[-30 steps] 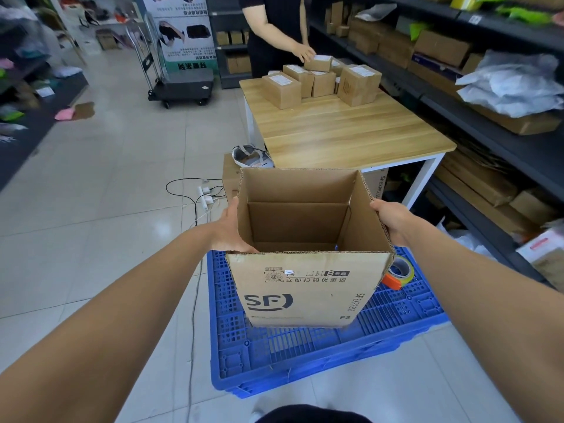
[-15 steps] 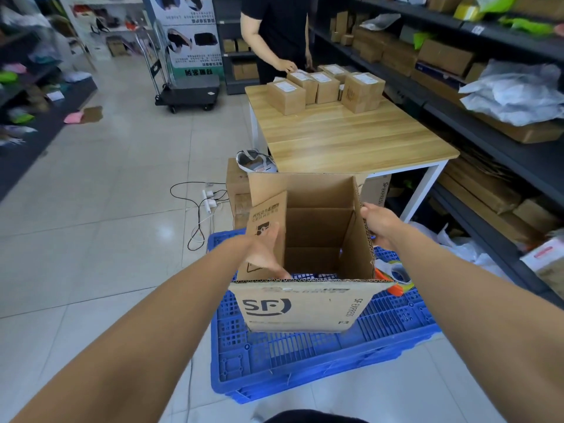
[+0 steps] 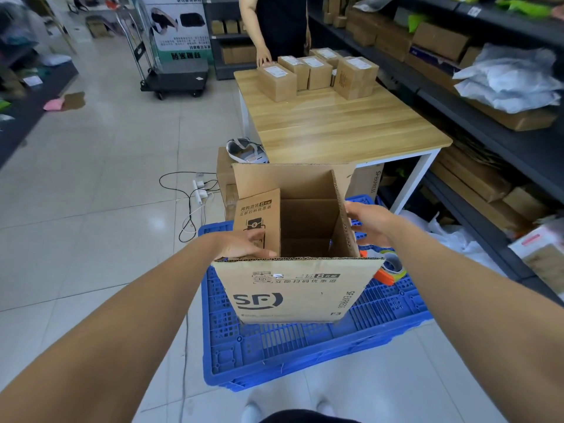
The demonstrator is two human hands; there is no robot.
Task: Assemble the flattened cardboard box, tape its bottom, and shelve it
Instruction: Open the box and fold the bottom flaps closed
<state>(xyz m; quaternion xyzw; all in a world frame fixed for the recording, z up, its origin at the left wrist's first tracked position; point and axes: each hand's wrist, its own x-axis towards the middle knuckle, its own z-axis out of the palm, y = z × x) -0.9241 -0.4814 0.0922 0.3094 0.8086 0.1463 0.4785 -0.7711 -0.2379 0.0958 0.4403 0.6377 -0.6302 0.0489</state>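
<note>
1. While the cardboard box point(image 3: 293, 288) stands opened into a square tube on the blue plastic crate point(image 3: 305, 352), its printed wall faces the person and its open end faces up.
2. At the box's near-left corner the left hand point(image 3: 244, 247) lies flat against the left flap point(image 3: 259, 221), fingers together, pressing the flap inward over the opening; it grips nothing.
3. Across the opening, the right hand point(image 3: 370, 222) is spread loosely just outside the right wall, fingertips at or touching the raised right flap point(image 3: 343, 215); actual contact is hard to judge.
4. Judged from this, the flap-folding step is under way: the left flap leans in, the right flap stands upright, and the far flap point(image 3: 293, 180) rises behind both.
5. What matters next is that the right flap lies directly left of the right hand, its hinge line running away from the person, so a push toward the left hand would fold it.
6. Beside the box's right wall, the tape dispenser point(image 3: 392, 268) rests on the crate's right edge, nearer the right hand.
</note>
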